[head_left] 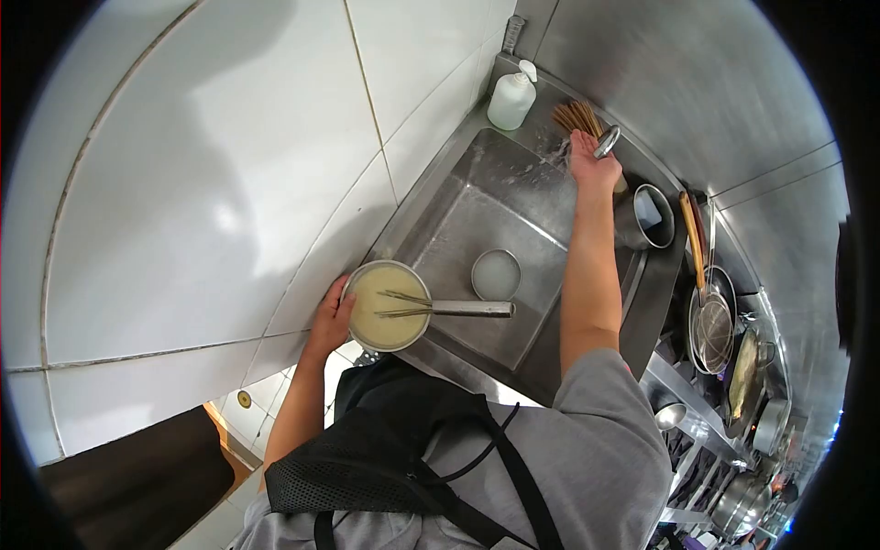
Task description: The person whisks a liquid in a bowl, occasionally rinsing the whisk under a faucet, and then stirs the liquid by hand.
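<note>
Currently, the left hand [333, 321] grips the side of a metal bowl [389, 350] holding pale-yellow liquid [380, 328] and a whisk [472, 309], above the sink [449, 229] corner; the right hand [594, 165] touches the faucet [608, 141], its closure unclear.

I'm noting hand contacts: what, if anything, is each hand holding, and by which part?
The left hand holds the bowl by its left rim. The right hand is at the metal tap, but whether it holds it cannot be told.

Whisk [449, 309] end hidden in pale liquid [374, 328], pan [724, 280] partly behind strainer [714, 332]
</note>
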